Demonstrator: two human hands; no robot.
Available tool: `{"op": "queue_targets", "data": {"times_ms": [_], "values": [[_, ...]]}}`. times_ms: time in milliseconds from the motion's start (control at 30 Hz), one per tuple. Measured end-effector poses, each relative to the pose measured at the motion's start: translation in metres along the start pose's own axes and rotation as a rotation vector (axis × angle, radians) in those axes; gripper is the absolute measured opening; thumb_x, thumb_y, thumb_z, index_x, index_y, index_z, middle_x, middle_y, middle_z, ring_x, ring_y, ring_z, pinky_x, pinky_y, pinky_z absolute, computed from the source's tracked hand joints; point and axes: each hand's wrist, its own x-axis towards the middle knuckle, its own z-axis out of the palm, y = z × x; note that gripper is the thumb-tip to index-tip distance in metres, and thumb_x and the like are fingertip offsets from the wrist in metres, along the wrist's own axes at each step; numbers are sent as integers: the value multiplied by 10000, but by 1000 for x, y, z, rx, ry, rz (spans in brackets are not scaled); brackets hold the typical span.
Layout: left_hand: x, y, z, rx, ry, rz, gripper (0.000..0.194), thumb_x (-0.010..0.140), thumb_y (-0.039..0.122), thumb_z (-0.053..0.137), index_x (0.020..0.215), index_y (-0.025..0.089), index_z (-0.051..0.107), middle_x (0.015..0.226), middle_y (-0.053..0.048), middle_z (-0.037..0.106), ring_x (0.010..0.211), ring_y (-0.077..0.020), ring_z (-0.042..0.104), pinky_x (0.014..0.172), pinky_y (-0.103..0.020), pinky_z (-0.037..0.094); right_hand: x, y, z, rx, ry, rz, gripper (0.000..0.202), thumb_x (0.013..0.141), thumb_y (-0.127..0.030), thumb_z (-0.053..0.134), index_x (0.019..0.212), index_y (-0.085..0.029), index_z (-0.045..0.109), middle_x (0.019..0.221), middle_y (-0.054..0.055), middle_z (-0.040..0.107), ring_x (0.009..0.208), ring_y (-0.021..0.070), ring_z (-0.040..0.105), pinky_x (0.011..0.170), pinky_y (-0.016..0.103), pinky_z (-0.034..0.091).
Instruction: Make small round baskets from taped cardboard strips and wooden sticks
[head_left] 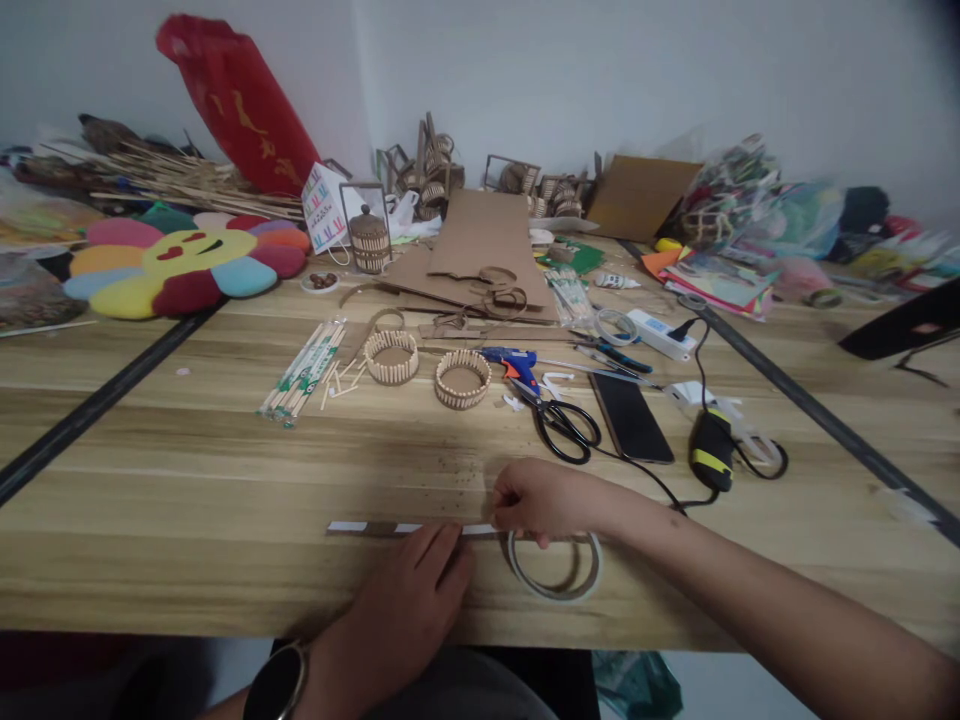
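Observation:
In the head view a narrow dark strip with white tape pieces (349, 526) lies along the table near its front edge. My left hand (405, 590) rests on the strip, its fingers lying flat and pressing it down. To its right, my right hand (544, 498) pinches the strip's right end, where the white tape runs to the fingers. A roll of tape (596, 572) sits under and just in front of this hand, touching its lower fingers. The exact grip of the right fingertips is partly hidden.
Beyond the hands are black-handled scissors (566, 430), a blue glue gun (514, 363), a phone (632, 415) and two stick-walled rings (463, 380). Bagged sticks (304, 370) lie left. Cardboard sheets (480, 235) stand behind. A cable (652, 470) curves right.

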Motion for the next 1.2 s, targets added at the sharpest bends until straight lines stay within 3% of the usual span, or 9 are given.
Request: {"op": "queue_targets", "data": {"times_ms": [200,667,967,1200], "values": [[0,0,-1,-3,-33,-9,315,916,97,481,1213,121,583,1200,-156,661,1106,-265,616,957,-392,507,3,-3,4,-90,21,24,197,744,-192,521,661,-142,693,587,0,630,459,106,548,451,193,388],[-2,-2,3,-23,-29,22,318,936,139,488,1232,102,599,1269,-150,645,1120,-272,601,950,-394,507,-1,-15,4,-208,44,66,240,770,-147,506,614,-147,688,418,-36,480,471,124,559,436,191,346],[-5,-2,8,26,24,69,315,957,203,475,1218,102,619,1283,-131,649,1102,-266,598,959,-396,466,-1,-15,5,-274,43,71,273,789,-167,497,692,-133,750,513,16,636,509,126,606,431,184,343],[-1,-2,2,37,22,61,332,967,195,476,1268,110,588,1260,-121,659,1064,-265,595,934,-395,450,-3,-23,6,-369,59,100,281,776,-141,507,748,-109,785,623,75,727,505,134,581,427,208,316]]}}
